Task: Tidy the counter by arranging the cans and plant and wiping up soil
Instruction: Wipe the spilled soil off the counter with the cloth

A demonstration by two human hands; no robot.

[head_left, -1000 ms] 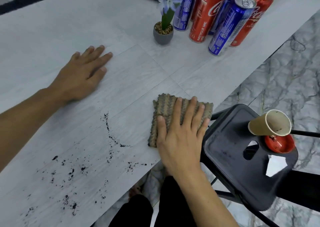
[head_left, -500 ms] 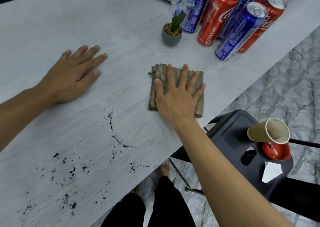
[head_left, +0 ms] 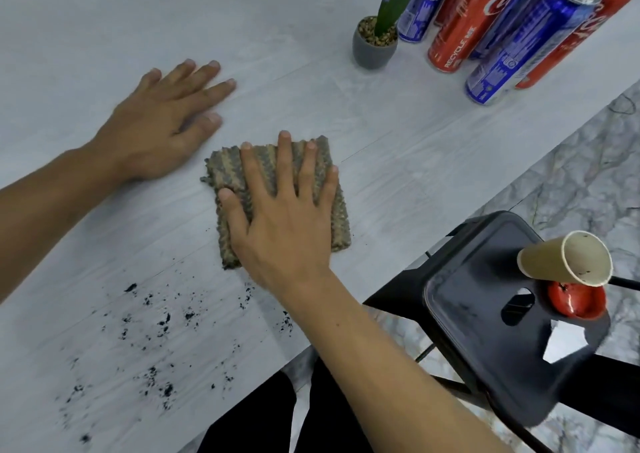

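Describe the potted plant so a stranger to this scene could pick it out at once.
Start at the pale grey counter and go to its far right end, where tall red and blue cans stand together. Just left of them sits the potted plant. It is the only short, round grey pot there, topped with pebbles and a green stem.

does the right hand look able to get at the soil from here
Probably yes: the right hand lies flat on the cloth, the soil is scattered just nearer the person, and nothing stands on the counter between them.
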